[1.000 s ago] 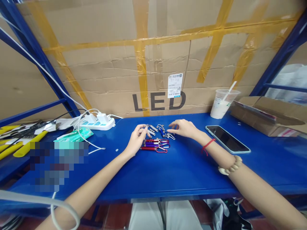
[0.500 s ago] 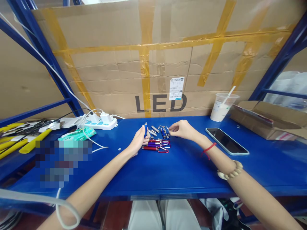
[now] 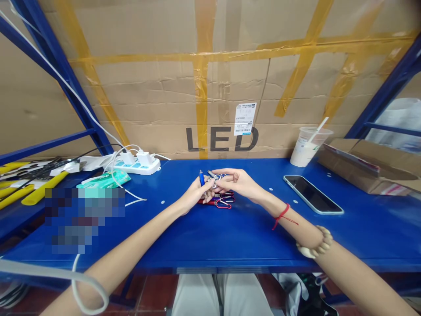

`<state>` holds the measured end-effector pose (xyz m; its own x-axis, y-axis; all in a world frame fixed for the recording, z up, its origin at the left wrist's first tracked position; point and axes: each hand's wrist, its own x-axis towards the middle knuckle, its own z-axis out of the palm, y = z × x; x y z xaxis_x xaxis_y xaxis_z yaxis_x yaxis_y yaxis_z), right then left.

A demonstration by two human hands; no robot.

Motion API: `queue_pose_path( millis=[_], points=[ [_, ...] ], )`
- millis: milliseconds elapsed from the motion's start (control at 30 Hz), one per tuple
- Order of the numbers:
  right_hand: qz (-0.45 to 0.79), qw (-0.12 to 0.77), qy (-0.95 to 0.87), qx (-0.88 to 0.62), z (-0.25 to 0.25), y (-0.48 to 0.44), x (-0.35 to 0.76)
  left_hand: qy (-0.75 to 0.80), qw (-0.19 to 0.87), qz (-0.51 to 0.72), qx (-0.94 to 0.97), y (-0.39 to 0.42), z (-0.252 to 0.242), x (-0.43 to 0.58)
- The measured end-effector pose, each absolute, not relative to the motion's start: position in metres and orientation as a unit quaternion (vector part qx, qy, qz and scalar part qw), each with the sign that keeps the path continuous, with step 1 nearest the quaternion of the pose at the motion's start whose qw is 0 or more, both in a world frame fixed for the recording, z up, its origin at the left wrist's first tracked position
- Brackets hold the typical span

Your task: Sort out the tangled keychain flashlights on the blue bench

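Note:
My left hand (image 3: 194, 195) is closed around a small blue keychain flashlight (image 3: 201, 177), holding it upright above the blue table (image 3: 230, 237). My right hand (image 3: 234, 181) has come over to it, fingers pinched on a small silver part (image 3: 215, 181) next to the flashlight. Both hands meet over a pile of red, purple and blue keychain flashlights (image 3: 221, 201) with carabiner clips, partly hidden under them.
A phone (image 3: 313, 194) lies screen-up to the right. A plastic cup with a straw (image 3: 307, 147) and a flat cardboard box (image 3: 365, 166) stand at the back right. A white power strip (image 3: 133, 164) with chargers, a green packet (image 3: 103, 180) and yellow-handled tools (image 3: 36, 191) sit left. A taped "LED" carton (image 3: 220, 83) forms the back wall.
My left hand picked a blue flashlight out of the pile and lifted it. My right hand picked up a small part and moved left to meet the left hand.

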<state>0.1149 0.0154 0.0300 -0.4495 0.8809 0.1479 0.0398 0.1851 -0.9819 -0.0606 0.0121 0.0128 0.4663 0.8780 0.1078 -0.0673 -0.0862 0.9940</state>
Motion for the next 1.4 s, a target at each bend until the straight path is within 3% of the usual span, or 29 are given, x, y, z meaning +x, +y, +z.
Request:
queue_pose_path(
  millis=[600,867,1133,1400],
  points=[
    [0.371,0.396,-0.765,-0.346,0.024,0.019,0.116,0.338,0.572,0.429,0.613,0.012,0.017,-0.061],
    [0.156,0.405,-0.816,-0.381,0.03,0.015,0.117,0.307,0.613,0.414,0.599,0.012,0.018,-0.062],
    [0.417,0.38,-0.72,-0.404,0.025,0.012,0.111,0.344,0.522,0.443,0.643,0.014,0.015,-0.064],
    [0.212,0.361,-0.823,-0.385,0.028,0.005,0.108,0.343,0.519,0.472,0.625,0.009,0.019,-0.06]
  ],
)
